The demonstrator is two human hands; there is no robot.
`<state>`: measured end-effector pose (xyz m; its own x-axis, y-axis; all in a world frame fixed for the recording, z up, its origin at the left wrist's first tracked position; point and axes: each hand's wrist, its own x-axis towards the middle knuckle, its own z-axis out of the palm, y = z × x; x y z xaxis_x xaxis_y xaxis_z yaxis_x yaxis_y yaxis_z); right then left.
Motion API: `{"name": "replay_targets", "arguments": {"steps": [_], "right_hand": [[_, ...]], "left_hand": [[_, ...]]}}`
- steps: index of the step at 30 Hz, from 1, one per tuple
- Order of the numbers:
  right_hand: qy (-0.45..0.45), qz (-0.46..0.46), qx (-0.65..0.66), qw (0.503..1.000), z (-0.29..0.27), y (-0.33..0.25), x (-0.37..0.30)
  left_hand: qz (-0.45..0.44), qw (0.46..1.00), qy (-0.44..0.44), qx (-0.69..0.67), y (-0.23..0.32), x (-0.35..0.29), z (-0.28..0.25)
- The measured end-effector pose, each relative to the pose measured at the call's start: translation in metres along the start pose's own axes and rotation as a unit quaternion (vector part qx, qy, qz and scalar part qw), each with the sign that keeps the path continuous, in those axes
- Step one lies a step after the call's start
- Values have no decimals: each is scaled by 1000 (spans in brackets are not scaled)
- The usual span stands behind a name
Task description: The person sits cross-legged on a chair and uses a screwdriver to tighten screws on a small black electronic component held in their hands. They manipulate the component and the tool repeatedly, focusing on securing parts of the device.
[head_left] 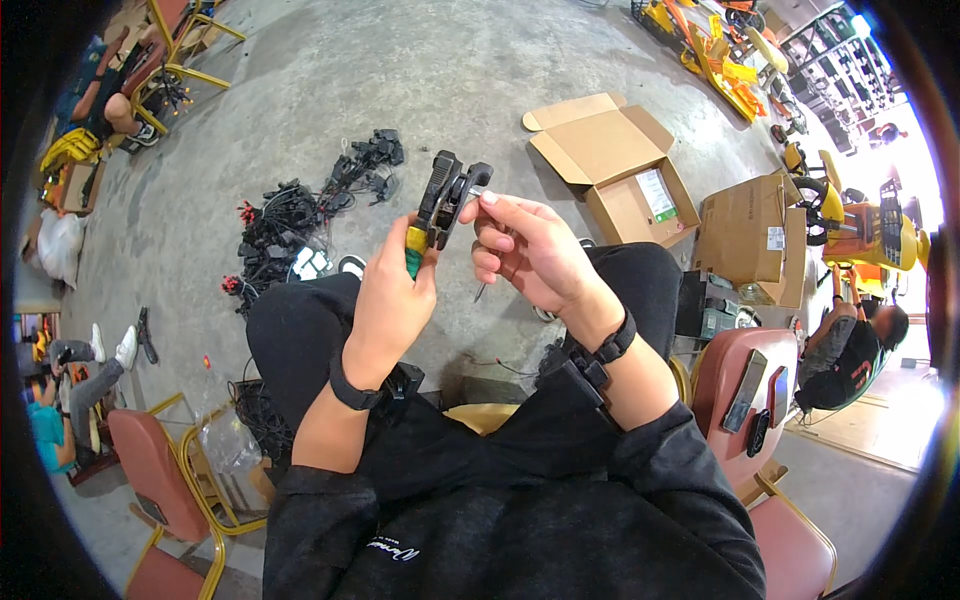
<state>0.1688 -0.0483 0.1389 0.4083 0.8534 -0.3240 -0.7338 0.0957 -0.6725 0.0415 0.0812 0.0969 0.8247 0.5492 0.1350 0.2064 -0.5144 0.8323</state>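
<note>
Over floor: left hand clasping black device; right hand curled round rod.

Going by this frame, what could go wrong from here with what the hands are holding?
The black device in the left hand is held up in the air; if that grip loosens, it might drop to the concrete floor.

The thin pointed piece at the right hand might slip and scratch the device or prick a finger.
</note>
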Motion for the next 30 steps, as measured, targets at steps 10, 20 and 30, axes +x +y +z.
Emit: {"name": "replay_targets", "arguments": {"steps": [10,20,30], "right_hand": [[61,-123,-262,955,-11,7,6],[156,-372,-607,685,-3,12,1],[120,-261,-435,853,-5,8,0]], "left_hand": [[-16,999,-20,-47,1,0,3],[-198,913,-155,-323,13,1,-1],[-153,955,-87,-238,8,1,2]]}}
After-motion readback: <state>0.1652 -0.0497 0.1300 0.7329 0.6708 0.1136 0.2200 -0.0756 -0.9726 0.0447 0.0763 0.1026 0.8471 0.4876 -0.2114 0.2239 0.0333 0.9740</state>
